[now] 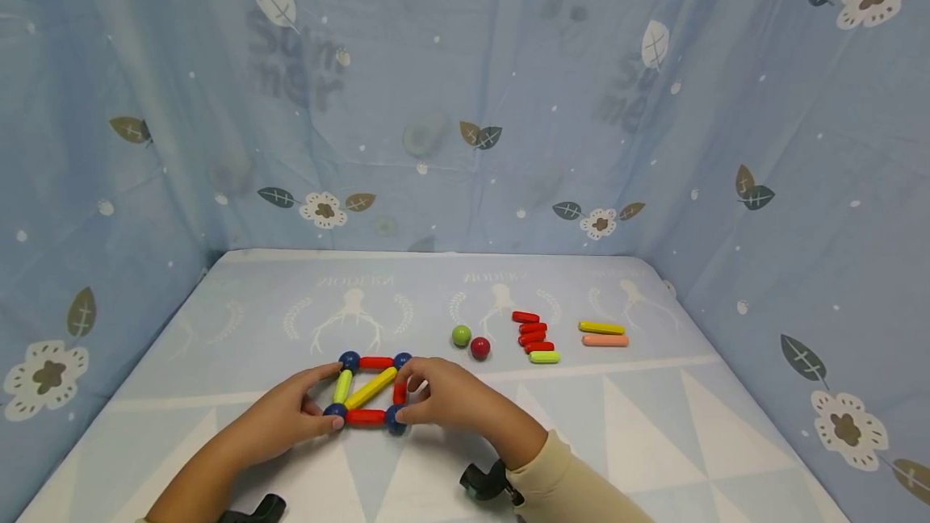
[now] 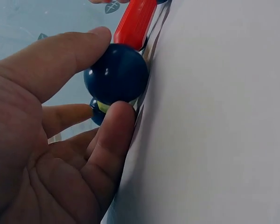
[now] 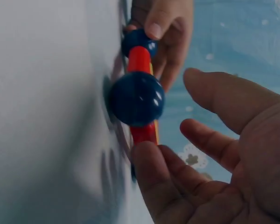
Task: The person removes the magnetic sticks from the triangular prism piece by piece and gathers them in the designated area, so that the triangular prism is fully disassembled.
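Left of the middle of the smooth, triangle-printed cloth (image 1: 574, 458) sits the frame (image 1: 370, 388), a slanting four-sided shape with a shiny, round blue ball (image 1: 349, 361) at each corner. A yellow-green rod (image 1: 344, 387) makes its left side; red rods (image 1: 366, 417) make the other three, and from my left wrist one shows fine lengthwise ridges. A longer yellow bar (image 1: 379, 382) crosses it corner to corner. Further right rest a glossy green ball (image 1: 461, 336) and a red ball (image 1: 480, 348), close together, then a column of stubby, round-ended pieces (image 1: 533, 328), four red above one yellow-green, and last two long sticks (image 1: 605, 340), yellow and salmon, side by side.

My left hand (image 1: 289, 412) has a narrow grip: thumb and a fingertip pinch the near left ball, while another finger reaches to the far left one. My right hand (image 1: 448, 396) is half spread, its fingers loosely bent around the frame's right side; seen from the wrist, the thumb stands apart from the near ball and a fingertip covers part of a red rod; whether it presses I cannot tell.
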Tool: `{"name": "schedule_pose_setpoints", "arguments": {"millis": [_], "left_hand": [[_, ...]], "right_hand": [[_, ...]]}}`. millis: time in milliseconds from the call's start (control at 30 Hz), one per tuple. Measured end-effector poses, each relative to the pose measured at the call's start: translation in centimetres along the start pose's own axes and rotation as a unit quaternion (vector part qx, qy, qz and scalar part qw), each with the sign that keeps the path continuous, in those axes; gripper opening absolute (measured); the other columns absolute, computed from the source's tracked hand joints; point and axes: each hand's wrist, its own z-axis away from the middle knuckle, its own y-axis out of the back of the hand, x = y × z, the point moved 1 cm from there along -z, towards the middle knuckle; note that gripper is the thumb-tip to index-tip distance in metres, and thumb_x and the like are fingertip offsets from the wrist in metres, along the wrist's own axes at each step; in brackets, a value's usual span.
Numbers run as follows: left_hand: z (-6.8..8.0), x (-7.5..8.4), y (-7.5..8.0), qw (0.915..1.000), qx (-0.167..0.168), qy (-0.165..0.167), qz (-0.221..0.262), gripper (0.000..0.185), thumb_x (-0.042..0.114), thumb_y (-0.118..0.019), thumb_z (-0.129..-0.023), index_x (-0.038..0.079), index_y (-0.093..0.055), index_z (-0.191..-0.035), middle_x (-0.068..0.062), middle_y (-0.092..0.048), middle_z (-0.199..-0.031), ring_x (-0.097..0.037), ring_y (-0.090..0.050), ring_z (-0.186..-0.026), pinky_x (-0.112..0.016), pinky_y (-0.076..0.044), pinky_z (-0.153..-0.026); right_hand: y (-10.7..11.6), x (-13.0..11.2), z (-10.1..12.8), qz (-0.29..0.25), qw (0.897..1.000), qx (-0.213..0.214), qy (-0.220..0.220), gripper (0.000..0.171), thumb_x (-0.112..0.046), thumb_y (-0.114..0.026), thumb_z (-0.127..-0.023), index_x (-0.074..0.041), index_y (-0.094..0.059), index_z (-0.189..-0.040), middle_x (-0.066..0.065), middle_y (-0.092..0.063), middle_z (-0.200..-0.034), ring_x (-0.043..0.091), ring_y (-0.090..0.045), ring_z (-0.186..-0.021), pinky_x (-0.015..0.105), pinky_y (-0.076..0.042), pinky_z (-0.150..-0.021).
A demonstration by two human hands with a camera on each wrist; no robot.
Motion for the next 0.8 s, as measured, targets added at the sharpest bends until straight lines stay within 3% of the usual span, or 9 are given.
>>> {"name": "schedule_pose_setpoints", "arguments": {"millis": [133,267,367,533,633,800], "left_hand": [[0.2,0.1,0.0,0.9999,-0.001,-0.013,0.007,0.095,0.047,-0.085,-0.063,0.025,-0.041,-0.144,-0.004,-0.055,-0.110,-0.016,-0.053,-0.072,-0.027,-0.046,-0.056],[0.4,0.0,0.0,0.9993,-0.011,-0.029,0.021,0.097,0.047,-0.085,-0.064,0.027,-0.036,-0.146,-0.007,-0.046,-0.132,-0.014,-0.057,-0.072,-0.028,-0.049,-0.057],[0.4,-0.1,0.0,0.9984,-0.016,-0.044,0.033,0.096,0.047,-0.084,-0.066,0.027,-0.035,-0.146,-0.011,-0.038,-0.141,-0.014,-0.058,-0.073,-0.027,-0.050,-0.058],[0.3,-0.2,0.0,0.9988,0.013,-0.047,0.011,0.096,0.050,-0.082,-0.068,0.024,-0.034,-0.147,-0.014,-0.020,-0.154,-0.012,-0.057,-0.076,-0.021,-0.052,-0.064],[0.1,-0.2,0.0,0.9987,0.024,-0.044,0.001,0.090,0.046,-0.083,-0.070,0.021,-0.039,-0.145,-0.012,-0.029,-0.150,-0.012,-0.056,-0.079,-0.020,-0.052,-0.067],[-0.1,-0.1,0.0,0.9991,0.024,-0.032,-0.016,0.069,0.042,-0.081,-0.073,0.022,-0.053,-0.133,-0.002,-0.054,-0.122,-0.012,-0.054,-0.082,-0.024,-0.049,-0.066]], "right_hand": [[-0.8,-0.4,0.0,0.062,0.997,-0.029,0.019,0.039,-0.037,-0.082,-0.074,-0.034,-0.060,-0.106,-0.012,-0.059,-0.093,0.005,-0.055,-0.080,0.022,-0.047,-0.068],[-1.2,-0.6,0.1,0.112,0.992,-0.036,0.043,0.033,-0.033,-0.082,-0.076,-0.034,-0.061,-0.101,-0.014,-0.058,-0.085,0.005,-0.051,-0.078,0.021,-0.044,-0.068],[-1.2,-0.6,0.2,0.129,0.990,-0.027,0.050,0.029,-0.029,-0.080,-0.078,-0.034,-0.062,-0.100,-0.014,-0.056,-0.085,0.005,-0.050,-0.078,0.021,-0.043,-0.068],[-0.9,-0.3,0.2,0.126,0.990,-0.017,0.065,0.029,-0.020,-0.077,-0.079,-0.033,-0.064,-0.102,-0.016,-0.057,-0.092,0.005,-0.051,-0.084,0.021,-0.045,-0.075],[-0.8,0.1,0.0,0.104,0.992,-0.017,0.064,0.031,-0.017,-0.075,-0.080,-0.033,-0.064,-0.105,-0.016,-0.058,-0.097,0.005,-0.052,-0.087,0.023,-0.047,-0.080],[-0.8,0.5,-0.3,0.060,0.998,0.006,0.036,0.029,-0.021,-0.076,-0.080,-0.033,-0.062,-0.103,-0.014,-0.058,-0.102,0.006,-0.052,-0.091,0.025,-0.049,-0.082]]}}
